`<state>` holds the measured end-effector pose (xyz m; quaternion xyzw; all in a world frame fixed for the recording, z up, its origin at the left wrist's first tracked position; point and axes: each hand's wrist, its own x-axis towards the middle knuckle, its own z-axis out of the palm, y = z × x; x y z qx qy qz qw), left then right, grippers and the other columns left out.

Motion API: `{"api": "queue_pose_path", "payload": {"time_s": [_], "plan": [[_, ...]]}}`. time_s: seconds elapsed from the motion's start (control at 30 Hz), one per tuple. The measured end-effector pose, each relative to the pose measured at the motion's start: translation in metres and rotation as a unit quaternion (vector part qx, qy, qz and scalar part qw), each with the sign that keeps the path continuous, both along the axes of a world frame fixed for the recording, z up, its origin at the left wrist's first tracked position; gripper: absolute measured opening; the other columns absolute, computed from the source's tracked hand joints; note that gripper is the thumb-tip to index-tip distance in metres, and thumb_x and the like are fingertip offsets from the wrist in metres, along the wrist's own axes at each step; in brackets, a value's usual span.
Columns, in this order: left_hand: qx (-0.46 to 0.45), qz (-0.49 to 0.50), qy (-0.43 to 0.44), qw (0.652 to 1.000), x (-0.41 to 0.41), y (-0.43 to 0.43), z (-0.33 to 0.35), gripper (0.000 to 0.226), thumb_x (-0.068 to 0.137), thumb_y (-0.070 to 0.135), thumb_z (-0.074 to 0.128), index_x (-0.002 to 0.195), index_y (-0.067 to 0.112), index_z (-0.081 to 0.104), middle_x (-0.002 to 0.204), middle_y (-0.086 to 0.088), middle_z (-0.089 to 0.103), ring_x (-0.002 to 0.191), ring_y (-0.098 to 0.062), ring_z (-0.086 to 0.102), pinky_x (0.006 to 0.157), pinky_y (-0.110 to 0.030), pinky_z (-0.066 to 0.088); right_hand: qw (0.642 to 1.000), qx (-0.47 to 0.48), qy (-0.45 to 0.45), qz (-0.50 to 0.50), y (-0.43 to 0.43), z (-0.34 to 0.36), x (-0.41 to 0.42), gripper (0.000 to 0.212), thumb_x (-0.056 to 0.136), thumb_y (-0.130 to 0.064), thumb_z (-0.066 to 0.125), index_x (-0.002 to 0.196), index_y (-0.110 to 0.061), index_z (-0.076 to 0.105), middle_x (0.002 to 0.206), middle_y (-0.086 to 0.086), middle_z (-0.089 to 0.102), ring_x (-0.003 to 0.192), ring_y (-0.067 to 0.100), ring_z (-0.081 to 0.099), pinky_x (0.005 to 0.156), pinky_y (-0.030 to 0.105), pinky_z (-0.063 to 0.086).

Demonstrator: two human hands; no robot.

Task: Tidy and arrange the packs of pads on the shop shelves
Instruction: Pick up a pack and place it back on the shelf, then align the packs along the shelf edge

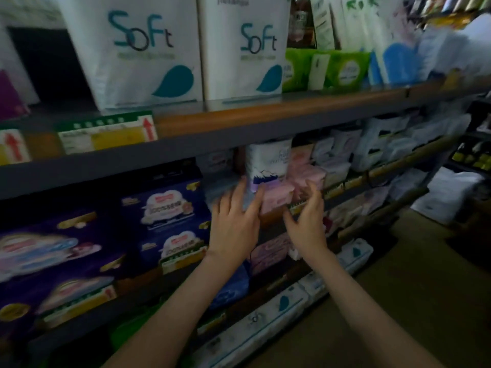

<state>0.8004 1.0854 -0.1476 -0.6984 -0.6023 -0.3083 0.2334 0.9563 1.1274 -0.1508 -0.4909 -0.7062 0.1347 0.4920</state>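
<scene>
Head view shows you mid-job: the pink packs (276, 199) just below the white-and-purple pack (267, 166) sit crooked and crowded, so I judge most of the straightening is yet to do. Your left hand (235, 221), below-left of that pack, lies flat with its fingers spread against the pink packs' edge. Your right hand (308, 219), below-right of it, is loosely cupped, thumb apart, holding nothing; contact is too blurred to tell.
</scene>
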Motion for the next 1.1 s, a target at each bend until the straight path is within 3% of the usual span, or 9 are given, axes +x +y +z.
{"api": "queue_pose_path", "payload": {"time_s": [0.13, 0.3, 0.4, 0.47, 0.67, 0.73, 0.8, 0.87, 1.1], "plan": [[-0.066, 0.035, -0.091, 0.993, 0.027, 0.053, 0.004, 0.075, 0.079, 0.017, 0.067, 0.143, 0.002, 0.030, 0.134, -0.030, 0.042, 0.112, -0.045, 0.048, 0.091, -0.051, 0.046, 0.997, -0.051, 0.010, 0.065, 0.074, 0.005, 0.031, 0.070, 0.085, -0.015, 0.069, 0.141, -0.005, 0.028, 0.138, 0.009, 0.038, 0.128, 0.024, 0.040, 0.103, 0.037, 0.040], [-0.032, 0.031, -0.243, 0.969, 0.053, 0.090, 0.002, 0.071, 0.078, 0.020, 0.052, 0.135, -0.014, 0.028, 0.119, -0.033, 0.048, 0.107, -0.045, 0.049, 0.090, -0.049, 0.045, 0.950, -0.171, 0.085, 0.247, 0.124, 0.024, 0.034, 0.070, 0.085, -0.005, 0.068, 0.134, -0.026, 0.023, 0.121, -0.024, 0.040, 0.103, -0.025, 0.045, 0.085, 0.000, 0.037], [0.016, 0.028, -0.313, 0.949, 0.070, 0.099, 0.002, 0.071, 0.081, 0.021, 0.052, 0.137, -0.013, 0.027, 0.125, -0.025, 0.044, 0.116, -0.015, 0.037, 0.099, -0.015, 0.033, 0.913, -0.215, 0.081, 0.339, 0.147, 0.028, 0.036, 0.082, 0.082, -0.009, 0.073, 0.140, -0.030, 0.019, 0.129, -0.020, 0.038, 0.111, -0.013, 0.043, 0.083, -0.003, 0.036], [0.027, 0.018, -0.323, 0.946, 0.087, 0.101, 0.005, 0.072, 0.081, 0.021, 0.056, 0.140, -0.009, 0.027, 0.124, -0.009, 0.040, 0.111, 0.002, 0.031, 0.092, 0.003, 0.022, 0.892, -0.239, 0.080, 0.375, 0.159, 0.030, 0.049, 0.085, 0.079, -0.012, 0.076, 0.143, -0.027, 0.022, 0.130, -0.016, 0.041, 0.117, -0.002, 0.042, 0.078, -0.004, 0.036], [0.061, 0.012, -0.236, 0.970, 0.160, 0.122, 0.015, 0.058, 0.079, 0.027, 0.057, 0.129, 0.002, 0.041, 0.110, -0.005, 0.046, 0.099, -0.005, 0.041, 0.086, -0.007, 0.034, 0.856, -0.272, 0.091, 0.430, 0.194, 0.030, 0.131, 0.070, 0.071, -0.013, 0.082, 0.128, -0.025, 0.043, 0.120, -0.007, 0.058, 0.107, -0.004, 0.057, 0.086, 0.018, 0.051], [0.071, 0.025, -0.183, 0.980, 0.186, 0.129, 0.022, 0.058, 0.080, 0.027, 0.056, 0.131, 0.007, 0.038, 0.104, -0.001, 0.038, 0.094, -0.003, 0.034, 0.083, -0.005, 0.031, 0.843, -0.270, 0.125, 0.449, 0.204, 0.031, 0.156, 0.070, 0.073, 0.004, 0.076, 0.126, -0.020, 0.038, 0.114, -0.011, 0.055, 0.095, -0.014, 0.058, 0.074, 0.013, 0.052], [0.083, 0.049, -0.139, 0.986, 0.210, 0.137, 0.028, 0.060, 0.078, 0.030, 0.057, 0.132, 0.013, 0.037, 0.105, 0.001, 0.032, 0.097, -0.009, 0.032, 0.085, -0.016, 0.032, 0.846, -0.253, 0.138, 0.449, 0.212, 0.029, 0.179, 0.079, 0.070, 0.006, 0.077, 0.130, -0.016, 0.031, 0.117, -0.010, 0.053, 0.104, -0.008, 0.057, 0.077, 0.014, 0.051], [0.093, 0.072, -0.096, 0.988, 0.231, 0.146, 0.032, 0.061, 0.078, 0.037, 0.060, 0.132, 0.017, 0.039, 0.113, -0.003, 0.032, 0.105, -0.020, 0.034, 0.088, -0.033, 0.032, 0.852, -0.235, 0.143, 0.446, 0.219, 0.025, 0.203, 0.086, 0.066, -0.001, 0.082, 0.134, -0.009, 0.031, 0.123, -0.003, 0.055, 0.111, 0.001, 0.057, 0.085, 0.021, 0.052], [0.111, 0.023, -0.040, 0.993, 0.278, 0.191, 0.037, 0.056, 0.085, 0.039, 0.061, 0.132, 0.018, 0.040, 0.122, -0.005, 0.039, 0.105, -0.024, 0.041, 0.089, -0.030, 0.025, 0.868, -0.200, 0.197, 0.410, 0.237, 0.030, 0.256, 0.103, 0.060, -0.034, 0.078, 0.140, -0.002, 0.022, 0.129, 0.004, 0.052, 0.117, 0.010, 0.055, 0.089, 0.025, 0.050]]}}
